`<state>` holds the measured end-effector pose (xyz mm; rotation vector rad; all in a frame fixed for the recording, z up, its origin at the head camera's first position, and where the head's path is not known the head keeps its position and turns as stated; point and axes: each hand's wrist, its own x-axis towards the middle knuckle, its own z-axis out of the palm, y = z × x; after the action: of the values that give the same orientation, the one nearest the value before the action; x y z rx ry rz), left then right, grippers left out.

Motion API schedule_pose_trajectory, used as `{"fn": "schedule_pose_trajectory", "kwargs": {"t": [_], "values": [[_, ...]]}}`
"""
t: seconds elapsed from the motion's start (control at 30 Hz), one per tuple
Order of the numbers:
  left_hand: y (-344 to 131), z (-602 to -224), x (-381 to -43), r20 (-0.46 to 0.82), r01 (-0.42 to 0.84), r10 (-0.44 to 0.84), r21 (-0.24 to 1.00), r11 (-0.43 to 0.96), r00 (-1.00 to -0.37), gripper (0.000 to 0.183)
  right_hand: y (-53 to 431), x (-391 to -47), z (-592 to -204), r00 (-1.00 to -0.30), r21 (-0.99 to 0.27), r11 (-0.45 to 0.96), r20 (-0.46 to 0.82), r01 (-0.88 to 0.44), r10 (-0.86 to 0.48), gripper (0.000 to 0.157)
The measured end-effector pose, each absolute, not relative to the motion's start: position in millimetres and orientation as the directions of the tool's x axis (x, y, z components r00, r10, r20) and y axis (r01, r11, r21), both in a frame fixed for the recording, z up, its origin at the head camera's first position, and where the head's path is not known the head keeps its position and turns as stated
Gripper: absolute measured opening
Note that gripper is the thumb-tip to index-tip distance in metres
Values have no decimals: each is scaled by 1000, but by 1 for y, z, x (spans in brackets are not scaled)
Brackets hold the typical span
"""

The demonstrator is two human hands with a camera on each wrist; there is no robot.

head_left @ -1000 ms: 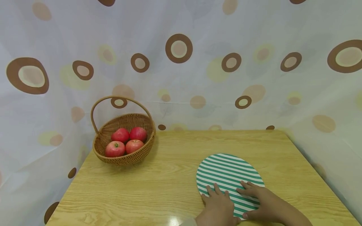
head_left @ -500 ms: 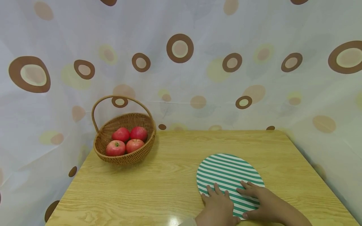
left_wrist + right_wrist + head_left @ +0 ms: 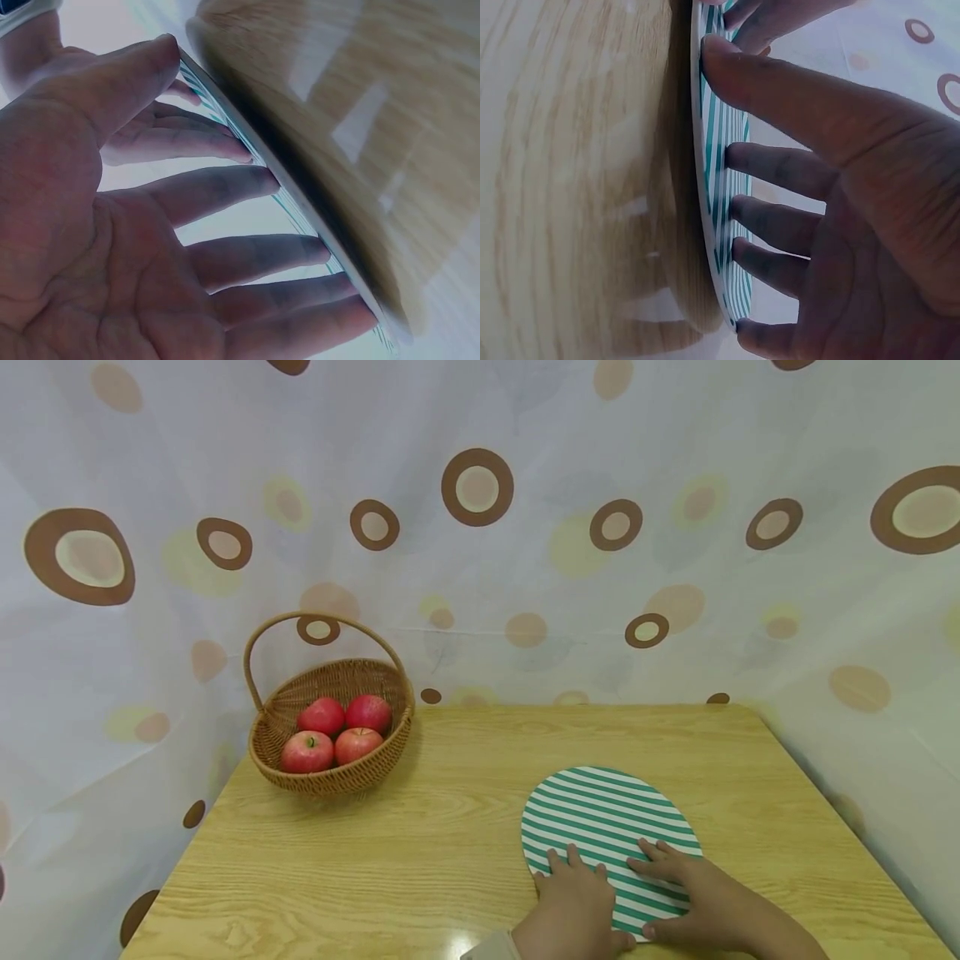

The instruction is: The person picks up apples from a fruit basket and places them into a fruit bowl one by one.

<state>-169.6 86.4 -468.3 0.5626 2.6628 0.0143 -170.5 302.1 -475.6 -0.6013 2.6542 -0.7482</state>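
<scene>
And there we saw 2 hands on the round board [image 3: 592,810], its green and white stripes showing at the near right of the table [image 3: 420,877]. Our left hand [image 3: 573,906] was open, fingers spread, their tips touching the top near the board's left side, the thumb [image 3: 139,79] at the near edge. Look right, and our right hand [image 3: 690,893] was open too, fingertips on the stripes, thumb [image 3: 780,86] just beside the near edge. We gripped nothing! Well apart, far left, we spotted a wicker basket [image 3: 322,786] with 4 red apples [image 3: 307,752] inside.
</scene>
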Motion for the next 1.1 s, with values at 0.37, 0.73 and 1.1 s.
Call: {"fn": "schedule_pose_trajectory", "kwargs": {"t": [0.37, 0.73, 1.1], "values": [[87, -468, -167, -394, 352, 355, 85, 932, -847, 81, 298, -167, -474, -874, -533, 793, -182, -297, -450, 91], [94, -471, -167, -396, 354, 352, 69, 933, -848, 79, 302, -169, -474, -869, -551, 784, -198, -285, -454, 92], [96, -474, -166, -386, 361, 356, 62, 930, -851, 78, 303, -172, -474, -868, -562, 787, -227, -254, -442, 92]]}}
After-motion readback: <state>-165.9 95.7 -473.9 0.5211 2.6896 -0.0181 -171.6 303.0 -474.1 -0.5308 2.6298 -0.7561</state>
